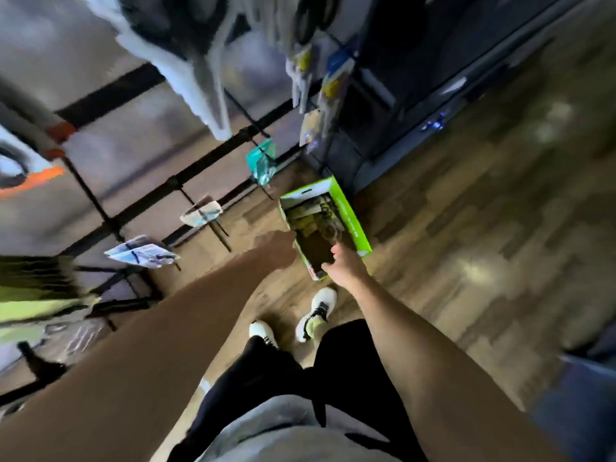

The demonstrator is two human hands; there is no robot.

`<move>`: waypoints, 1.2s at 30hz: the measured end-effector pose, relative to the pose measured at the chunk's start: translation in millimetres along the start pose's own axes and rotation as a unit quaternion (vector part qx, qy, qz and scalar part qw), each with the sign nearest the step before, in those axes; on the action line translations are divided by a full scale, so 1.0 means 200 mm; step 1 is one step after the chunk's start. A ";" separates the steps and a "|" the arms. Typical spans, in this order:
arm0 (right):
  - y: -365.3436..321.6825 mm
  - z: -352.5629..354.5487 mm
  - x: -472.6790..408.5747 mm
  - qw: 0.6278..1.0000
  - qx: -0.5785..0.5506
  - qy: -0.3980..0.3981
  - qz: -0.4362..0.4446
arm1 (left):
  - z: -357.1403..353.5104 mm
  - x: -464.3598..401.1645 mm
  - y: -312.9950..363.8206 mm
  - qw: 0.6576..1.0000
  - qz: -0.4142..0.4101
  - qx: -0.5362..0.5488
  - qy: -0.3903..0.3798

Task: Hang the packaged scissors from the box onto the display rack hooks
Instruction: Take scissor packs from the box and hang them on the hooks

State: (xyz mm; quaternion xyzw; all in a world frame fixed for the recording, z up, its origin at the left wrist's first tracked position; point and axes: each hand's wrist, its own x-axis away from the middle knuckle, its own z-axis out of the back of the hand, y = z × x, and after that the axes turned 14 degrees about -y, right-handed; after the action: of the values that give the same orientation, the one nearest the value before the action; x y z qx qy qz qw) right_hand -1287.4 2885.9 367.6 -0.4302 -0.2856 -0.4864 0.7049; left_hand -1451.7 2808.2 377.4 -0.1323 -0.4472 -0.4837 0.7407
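Observation:
An open green box (354, 217) stands on the wooden floor with packaged scissors (310, 213) lying inside at its far end. My left hand (275, 248) is at the box's left wall, seen from the back; its fingers are hidden and blurred. My right hand (345, 265) hovers over the near end of the box, thumb and fingers spread, holding nothing I can see. The black display rack (173, 180) runs along the left, its hooks carrying hanging packages (141, 253). The whole view is motion-blurred.
More packaged goods (263, 161) hang on the rack's far hooks. A dark shelving unit (400, 95) stands behind the box. My two feet in white shoes (316, 313) are planted just short of the box.

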 end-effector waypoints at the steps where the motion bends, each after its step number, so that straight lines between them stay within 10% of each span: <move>1: 0.05 0.02 -0.01 1.000 -0.014 0.007 -0.007 | 0.01 -0.05 0.05 1.000 -0.010 -0.015 -0.010; 21: 0.71 0.35 -1.07 0.951 -0.302 -0.005 -0.061 | 0.25 -1.35 0.77 0.988 0.050 -0.101 -0.106; 36: 0.92 -0.33 -2.24 0.909 -0.394 0.005 -0.136 | -0.41 -2.55 0.28 0.956 -0.038 -0.236 -0.170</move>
State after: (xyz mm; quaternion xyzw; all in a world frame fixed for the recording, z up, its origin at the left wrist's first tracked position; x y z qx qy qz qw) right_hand -1279.5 3053.2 -91.6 -0.6275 -0.1234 -0.6525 0.4065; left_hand -1428.6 3088.3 -59.1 -0.3662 -0.4440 -0.5740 0.5825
